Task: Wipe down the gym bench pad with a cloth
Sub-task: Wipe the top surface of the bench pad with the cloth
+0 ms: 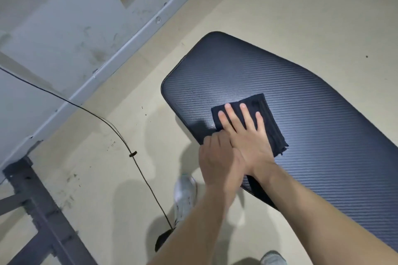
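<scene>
Head view is looking down on a dark ribbed bench pad (301, 92) that is running from the upper middle toward the lower right, over a pale floor (280, 6). A folded dark cloth (267, 114) is lying on the pad near its left edge, toward the rounded end. The right hand (247, 133) is lying flat on the cloth, palm down, fingers (245, 114) spread and straight, so it is pressing rather than gripping; nothing is being clasped in it. The cloth is showing beyond the fingertips and along the right side of the hand, where a frayed corner is poking out. The left hand (217, 159) is sitting just beside the right one, at the pad's left edge, its knuckles bent and its fingers curled under; it is overlapping the base of the right thumb. Whether it is pinching the cloth's near edge or only resting there, I cannot tell. Both bare forearms are reaching in from the bottom of the frame.

A patch of the pad just left of the cloth is looking shinier than the rest. Below the pad, a white shoe (185, 198) is standing on the floor, and a second one (273, 258) is peeking in at the bottom edge. A thin black cable (112, 127) is trailing across the floor from the left wall (53, 38) down toward the shoe. A grey metal frame (43, 217) is sitting in the lower left corner.
</scene>
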Available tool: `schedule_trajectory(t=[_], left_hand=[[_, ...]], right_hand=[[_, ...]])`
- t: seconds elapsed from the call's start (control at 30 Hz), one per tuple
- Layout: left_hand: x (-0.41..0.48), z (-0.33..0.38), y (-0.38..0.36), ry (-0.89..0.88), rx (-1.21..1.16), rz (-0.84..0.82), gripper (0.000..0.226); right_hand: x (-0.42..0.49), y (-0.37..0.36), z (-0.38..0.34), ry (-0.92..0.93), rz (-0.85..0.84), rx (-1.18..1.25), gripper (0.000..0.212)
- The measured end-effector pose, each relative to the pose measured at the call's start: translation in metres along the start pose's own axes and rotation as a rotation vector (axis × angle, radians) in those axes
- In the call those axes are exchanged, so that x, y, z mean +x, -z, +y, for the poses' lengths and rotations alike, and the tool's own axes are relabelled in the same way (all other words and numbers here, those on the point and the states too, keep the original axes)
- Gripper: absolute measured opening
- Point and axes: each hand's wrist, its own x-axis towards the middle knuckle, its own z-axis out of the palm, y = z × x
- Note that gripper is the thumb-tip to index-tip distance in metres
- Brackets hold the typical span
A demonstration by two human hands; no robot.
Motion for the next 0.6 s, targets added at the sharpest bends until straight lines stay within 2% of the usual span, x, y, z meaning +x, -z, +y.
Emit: schedule_trajectory(t=[0.17, 0.3, 0.4, 0.5, 0.6], left_hand=[[-0.067, 0.059, -0.022, -0.077, 0.018, -0.150, 0.024], [-0.089, 0.064, -0.024, -0.160, 0.034, -0.197, 0.014], [-0.072, 0.047, -0.009, -0.214, 0.116, -0.262, 0.010], [-0.040, 0.021, 0.011, -0.160, 0.176, -0.301, 0.020], [-0.008, -0.008, 0.025, -0.057, 0.201, -0.267, 0.027]], right_hand=[[-0.089, -0.021, 0.050, -0.132, -0.017, -0.022, 0.077], [-0.129, -0.029, 0.057, -0.158, -0.026, -0.027, 0.081], [-0.132, -0.028, 0.048, -0.041, -0.036, -0.030, 0.077], [-0.112, -0.022, 0.027, 0.152, -0.060, -0.043, 0.071], [-0.069, -0.012, 0.000, 0.252, -0.074, -0.051, 0.066]])
